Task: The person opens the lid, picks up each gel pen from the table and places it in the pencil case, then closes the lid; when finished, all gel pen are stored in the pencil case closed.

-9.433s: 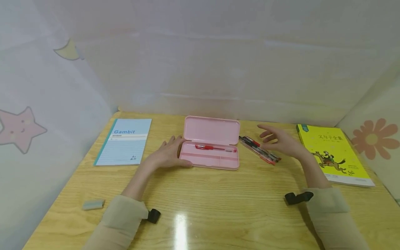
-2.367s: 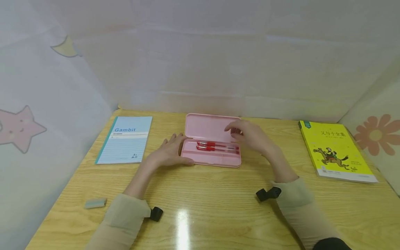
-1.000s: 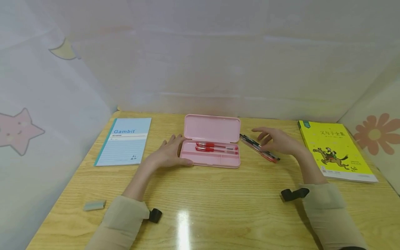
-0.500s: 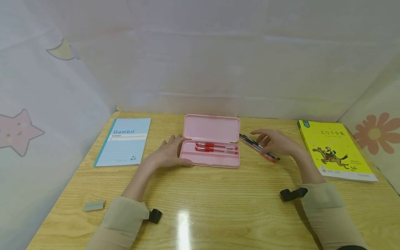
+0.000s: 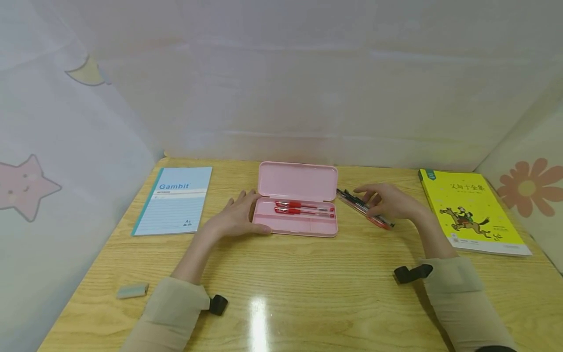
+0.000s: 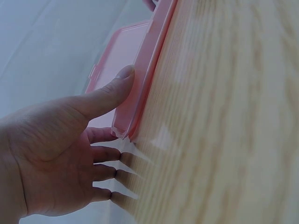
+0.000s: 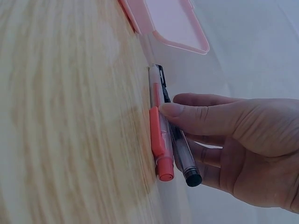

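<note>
An opened pink pencil case (image 5: 281, 224) lies on the table, two red-capped gel pens (image 5: 303, 212) side by side in its long rear compartment. My left hand (image 5: 233, 217) holds the case's left end; in the left wrist view the thumb (image 6: 114, 91) presses the front wall and the index finger is at the corner. Right of the case, my right hand (image 5: 391, 201) is over a small bunch of pens. The right wrist view shows its thumb and index finger pinching a black pen (image 7: 186, 156), close beside a red pen (image 7: 159, 135). Some pens are partly hidden by the fingers.
A blue notebook (image 5: 176, 200) lies at the left and a yellow book (image 5: 475, 210) at the right. Near the left sleeve is a small grey-green block (image 5: 132, 291). A pale printed curtain (image 5: 281, 98) hangs behind the wooden table (image 5: 308, 293).
The case held one red pen at first; now it holds two. My right hand went from the case back to the bunch, and its fingers have closed in on a black pen. The left hand stayed.
</note>
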`<state>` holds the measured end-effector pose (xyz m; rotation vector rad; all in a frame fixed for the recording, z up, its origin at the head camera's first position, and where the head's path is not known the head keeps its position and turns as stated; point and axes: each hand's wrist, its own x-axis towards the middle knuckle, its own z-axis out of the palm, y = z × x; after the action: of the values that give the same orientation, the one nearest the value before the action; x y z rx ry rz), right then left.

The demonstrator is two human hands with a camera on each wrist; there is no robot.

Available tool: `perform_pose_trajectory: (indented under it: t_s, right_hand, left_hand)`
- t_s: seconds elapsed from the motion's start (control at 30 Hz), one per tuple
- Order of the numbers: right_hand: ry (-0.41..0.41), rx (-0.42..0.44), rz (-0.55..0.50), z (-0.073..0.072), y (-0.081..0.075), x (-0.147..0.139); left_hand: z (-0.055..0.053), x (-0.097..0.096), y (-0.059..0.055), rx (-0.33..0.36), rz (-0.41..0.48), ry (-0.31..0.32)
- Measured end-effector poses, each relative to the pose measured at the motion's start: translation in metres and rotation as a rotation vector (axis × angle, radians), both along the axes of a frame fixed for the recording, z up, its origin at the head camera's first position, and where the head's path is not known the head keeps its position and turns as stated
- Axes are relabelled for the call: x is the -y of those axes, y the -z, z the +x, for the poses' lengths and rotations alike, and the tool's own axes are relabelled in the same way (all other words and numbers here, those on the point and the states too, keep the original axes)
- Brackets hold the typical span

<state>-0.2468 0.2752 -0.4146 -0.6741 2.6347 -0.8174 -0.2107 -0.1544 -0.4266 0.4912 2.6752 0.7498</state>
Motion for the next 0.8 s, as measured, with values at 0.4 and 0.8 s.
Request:
perform_pose_trajectory:
  t_s: [0.4, 0.8]
  right_hand:
    - [0.001, 0.029, 0.021, 0.0012, -0.0023, 0.0009]
    - [0.01, 0.028, 0.077, 0.0014, -0.0085, -0.0006]
  left_hand:
    - [0.0006, -0.0002, 0.0008, -0.002, 0.005, 0.008]
    - [0.0, 0.0001, 0.0, -0.009, -0.002, 0.006]
